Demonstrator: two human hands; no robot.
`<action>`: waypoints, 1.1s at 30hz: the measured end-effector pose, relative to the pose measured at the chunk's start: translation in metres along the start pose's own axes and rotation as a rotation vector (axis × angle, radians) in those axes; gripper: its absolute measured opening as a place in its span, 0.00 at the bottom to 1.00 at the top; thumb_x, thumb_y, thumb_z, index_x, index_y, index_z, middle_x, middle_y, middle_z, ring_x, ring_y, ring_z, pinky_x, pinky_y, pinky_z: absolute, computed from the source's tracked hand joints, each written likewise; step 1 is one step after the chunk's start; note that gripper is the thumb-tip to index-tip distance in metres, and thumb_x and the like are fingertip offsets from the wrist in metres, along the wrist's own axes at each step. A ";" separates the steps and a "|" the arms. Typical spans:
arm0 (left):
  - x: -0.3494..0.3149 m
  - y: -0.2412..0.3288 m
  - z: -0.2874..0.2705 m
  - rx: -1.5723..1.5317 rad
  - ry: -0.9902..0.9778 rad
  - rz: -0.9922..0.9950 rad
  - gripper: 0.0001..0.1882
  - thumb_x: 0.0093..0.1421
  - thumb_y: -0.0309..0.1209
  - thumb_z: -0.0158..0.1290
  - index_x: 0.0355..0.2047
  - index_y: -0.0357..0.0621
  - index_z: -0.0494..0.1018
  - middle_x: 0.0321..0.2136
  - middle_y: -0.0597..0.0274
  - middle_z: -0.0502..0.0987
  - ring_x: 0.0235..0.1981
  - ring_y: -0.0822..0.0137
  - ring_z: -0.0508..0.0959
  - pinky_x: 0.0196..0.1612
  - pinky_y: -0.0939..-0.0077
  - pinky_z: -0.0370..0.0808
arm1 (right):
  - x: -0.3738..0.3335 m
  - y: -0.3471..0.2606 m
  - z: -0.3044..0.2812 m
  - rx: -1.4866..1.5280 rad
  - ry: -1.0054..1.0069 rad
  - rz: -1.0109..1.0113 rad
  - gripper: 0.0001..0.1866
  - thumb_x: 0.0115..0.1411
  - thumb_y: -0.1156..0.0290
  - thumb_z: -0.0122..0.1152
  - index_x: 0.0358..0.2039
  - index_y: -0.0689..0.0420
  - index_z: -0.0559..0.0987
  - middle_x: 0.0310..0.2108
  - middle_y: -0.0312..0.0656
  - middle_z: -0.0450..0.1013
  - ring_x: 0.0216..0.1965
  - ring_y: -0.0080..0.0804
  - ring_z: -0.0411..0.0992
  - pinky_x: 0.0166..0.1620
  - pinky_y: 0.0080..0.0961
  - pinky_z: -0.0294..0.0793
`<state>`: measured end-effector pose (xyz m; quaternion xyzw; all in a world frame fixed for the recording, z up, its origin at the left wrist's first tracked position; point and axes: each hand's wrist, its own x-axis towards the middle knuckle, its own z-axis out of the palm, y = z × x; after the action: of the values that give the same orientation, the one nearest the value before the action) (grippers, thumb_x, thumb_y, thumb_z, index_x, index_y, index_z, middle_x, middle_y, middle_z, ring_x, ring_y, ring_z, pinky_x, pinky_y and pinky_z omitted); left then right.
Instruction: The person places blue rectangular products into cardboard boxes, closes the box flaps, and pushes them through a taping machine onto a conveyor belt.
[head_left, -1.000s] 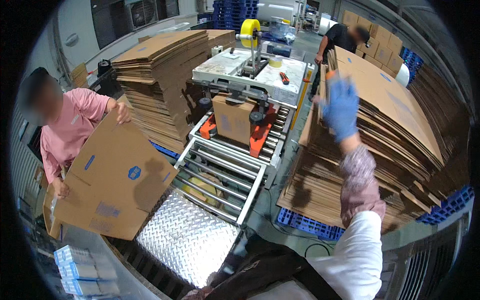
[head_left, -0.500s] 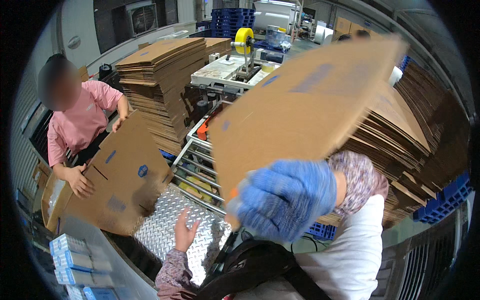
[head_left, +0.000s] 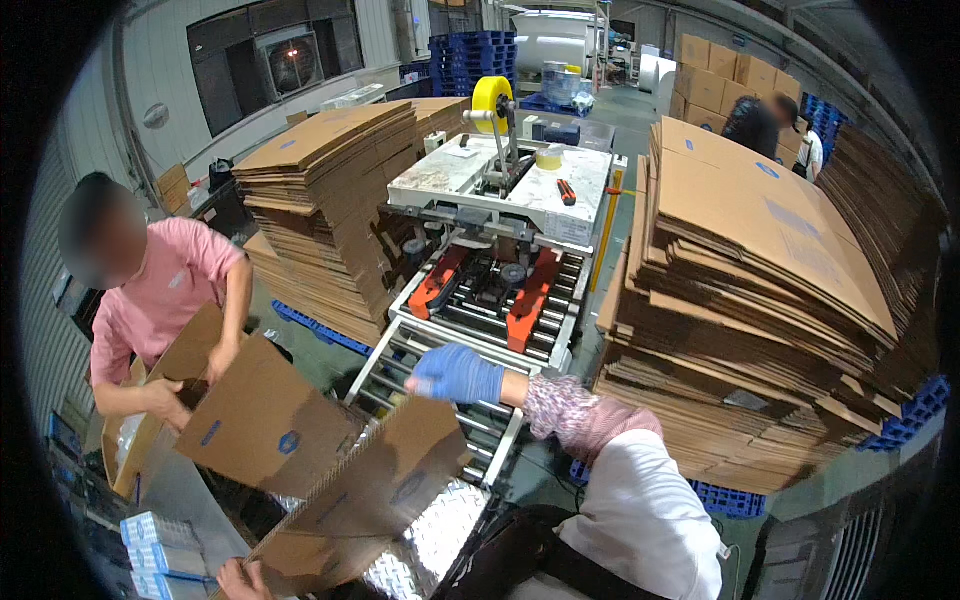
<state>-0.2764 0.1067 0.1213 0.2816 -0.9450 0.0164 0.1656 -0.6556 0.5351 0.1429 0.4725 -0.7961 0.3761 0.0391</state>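
Observation:
A brown cardboard box point(head_left: 385, 475), partly unfolded with creased panels, is tilted in front of me above a diamond-plate metal surface point(head_left: 450, 525). My right hand point(head_left: 458, 375), in a blue knitted glove, is closed at the upper edge of the box. Bare and low at the bottom rim, my left hand point(head_left: 243, 580) has its fingers round the box's lower left edge; part of this hand is cut off. On the left, a co-worker in a pink shirt point(head_left: 185, 275) has both hands at another cardboard box point(head_left: 270, 410), which stands close against mine.
Ahead lies a roller conveyor point(head_left: 400, 365) leading to a carton sealer point(head_left: 555, 190) with a yellow tape roll point(head_left: 491, 103). Tall stacks of flat cartons rise at left point(head_left: 330, 190) and right point(head_left: 750, 290). White-and-blue packs point(head_left: 160, 550) sit at lower left.
The cardboard in my right hand has swung down and left and begun to unfold. My left hand has moved from open to gripping its edge. The co-worker's box has opened up.

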 end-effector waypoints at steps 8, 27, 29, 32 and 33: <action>0.030 0.069 0.040 0.001 0.861 -0.323 0.30 0.58 0.47 0.56 0.53 0.37 0.69 0.36 0.34 0.73 0.38 0.43 0.73 0.45 0.50 0.69 | 0.054 -0.038 0.060 0.370 -0.931 -0.227 0.29 0.65 0.47 0.40 0.38 0.61 0.78 0.42 0.52 0.75 0.41 0.47 0.72 0.47 0.42 0.68; -0.047 0.068 -0.007 -0.284 -0.945 0.062 0.52 0.55 0.51 0.53 0.64 0.28 0.38 0.64 0.28 0.39 0.65 0.43 0.52 0.66 0.63 0.52 | 0.039 -0.149 0.214 0.089 -0.314 -0.713 0.29 0.59 0.67 0.53 0.61 0.55 0.60 0.11 0.41 0.66 0.11 0.38 0.67 0.14 0.35 0.65; -0.048 0.080 -0.016 -0.331 -1.180 0.105 0.53 0.58 0.64 0.41 0.62 0.24 0.44 0.64 0.29 0.39 0.64 0.42 0.52 0.66 0.62 0.51 | 0.023 -0.146 0.277 -0.110 -0.654 -0.452 0.25 0.60 0.66 0.49 0.59 0.52 0.62 0.17 0.48 0.72 0.17 0.46 0.72 0.19 0.42 0.69; -0.071 0.109 -0.073 -0.309 -1.189 0.203 0.53 0.59 0.69 0.28 0.59 0.23 0.54 0.62 0.26 0.47 0.63 0.42 0.54 0.65 0.59 0.53 | 0.034 -0.127 0.301 -0.096 -0.843 -0.618 0.17 0.58 0.68 0.50 0.48 0.54 0.72 0.24 0.52 0.74 0.24 0.50 0.74 0.25 0.45 0.72; -0.076 0.115 -0.084 -0.318 -1.009 0.105 0.51 0.59 0.68 0.30 0.59 0.26 0.58 0.58 0.29 0.57 0.61 0.42 0.58 0.63 0.58 0.56 | 0.051 -0.152 0.277 -0.045 -0.645 -0.605 0.15 0.58 0.67 0.51 0.45 0.56 0.73 0.28 0.52 0.74 0.26 0.50 0.74 0.28 0.45 0.72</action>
<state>-0.2530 0.2535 0.1832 0.1780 -0.9108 -0.2564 -0.2701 -0.4837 0.2809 0.0521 0.7764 -0.6015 0.1637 -0.0927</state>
